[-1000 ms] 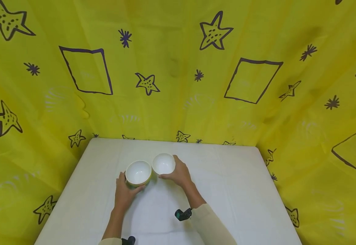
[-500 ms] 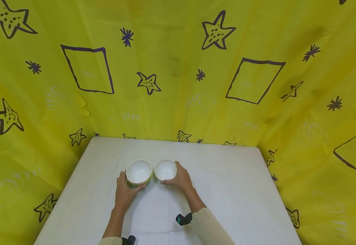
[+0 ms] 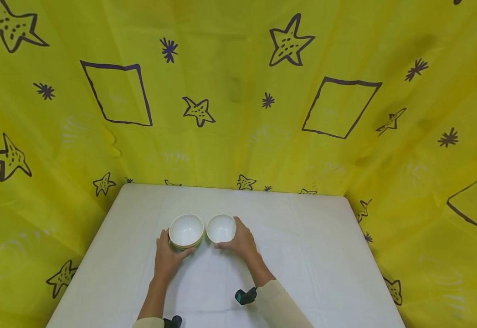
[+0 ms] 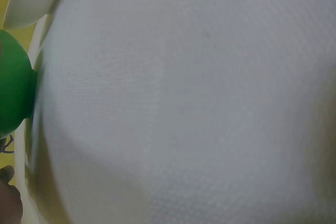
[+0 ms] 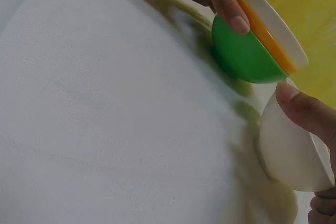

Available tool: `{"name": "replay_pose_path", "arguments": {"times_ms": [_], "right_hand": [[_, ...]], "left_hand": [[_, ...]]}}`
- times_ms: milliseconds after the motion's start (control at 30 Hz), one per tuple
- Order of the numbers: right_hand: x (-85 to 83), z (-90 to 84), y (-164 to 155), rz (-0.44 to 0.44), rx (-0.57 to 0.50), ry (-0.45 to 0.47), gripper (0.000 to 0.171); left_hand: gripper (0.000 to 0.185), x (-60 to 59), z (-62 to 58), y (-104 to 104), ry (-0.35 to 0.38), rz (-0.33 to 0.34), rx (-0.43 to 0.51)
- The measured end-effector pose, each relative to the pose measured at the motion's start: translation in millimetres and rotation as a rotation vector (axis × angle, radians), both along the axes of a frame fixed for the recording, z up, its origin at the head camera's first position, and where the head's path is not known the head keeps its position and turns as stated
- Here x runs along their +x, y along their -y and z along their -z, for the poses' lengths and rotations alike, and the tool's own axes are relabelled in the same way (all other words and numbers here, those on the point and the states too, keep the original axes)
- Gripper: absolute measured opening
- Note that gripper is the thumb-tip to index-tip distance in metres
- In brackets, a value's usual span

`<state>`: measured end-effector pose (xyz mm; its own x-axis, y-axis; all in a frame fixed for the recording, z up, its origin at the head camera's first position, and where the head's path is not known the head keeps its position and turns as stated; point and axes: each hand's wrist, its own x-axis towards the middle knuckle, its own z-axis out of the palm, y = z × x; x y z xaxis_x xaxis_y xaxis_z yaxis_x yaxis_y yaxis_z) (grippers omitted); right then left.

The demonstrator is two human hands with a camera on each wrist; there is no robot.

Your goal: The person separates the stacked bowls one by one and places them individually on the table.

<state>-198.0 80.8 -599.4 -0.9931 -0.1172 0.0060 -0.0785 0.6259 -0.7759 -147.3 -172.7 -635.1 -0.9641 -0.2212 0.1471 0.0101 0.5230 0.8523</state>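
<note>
Since a moment ago, the white bowl (image 3: 221,228) came down onto the table (image 3: 304,255) and rests beside the stacked bowls (image 3: 186,231). Fingers of my right hand (image 3: 242,241) curl around its right wall. My left hand (image 3: 166,257) grips the stack, green at bottom.

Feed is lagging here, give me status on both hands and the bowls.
Left hand grips stacked bowls, green one at bottom. Right hand holds white bowl, standing on table beside the stack. Nothing in the way.
</note>
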Motion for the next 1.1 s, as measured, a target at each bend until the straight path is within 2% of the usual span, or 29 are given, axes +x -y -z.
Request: {"name": "replay_pose_path", "arguments": {"times_ms": [167,400,600,800,933,1100], "right_hand": [[0.1,0.5,1.7,0.002,0.002,0.006,0.103],[2.5,-2.1,1.4,-0.005,0.004,0.013,0.128],[2.4,-6.2,3.4,-0.015,0.050,-0.001,0.138],[-2.5,-17.1,11.3,-0.021,0.093,-0.036,0.138],[-3.1,-26.0,23.9,-0.053,0.124,-0.045,0.136],[-0.8,-37.5,46.3,-0.106,0.136,-0.059,0.135]], "left_hand": [[0.108,-0.2,-0.1,0.5,-0.009,0.001,-0.006],[0.111,-0.1,-1.8,1.1,-0.018,0.022,0.007],[0.110,0.8,-0.5,0.6,-0.024,0.015,0.005],[0.109,1.3,-1.6,-2.1,-0.050,0.022,0.013],[0.111,1.5,-1.9,-2.0,-0.032,0.023,0.005],[0.108,3.0,-2.0,-1.5,-0.045,0.029,0.019]]}}
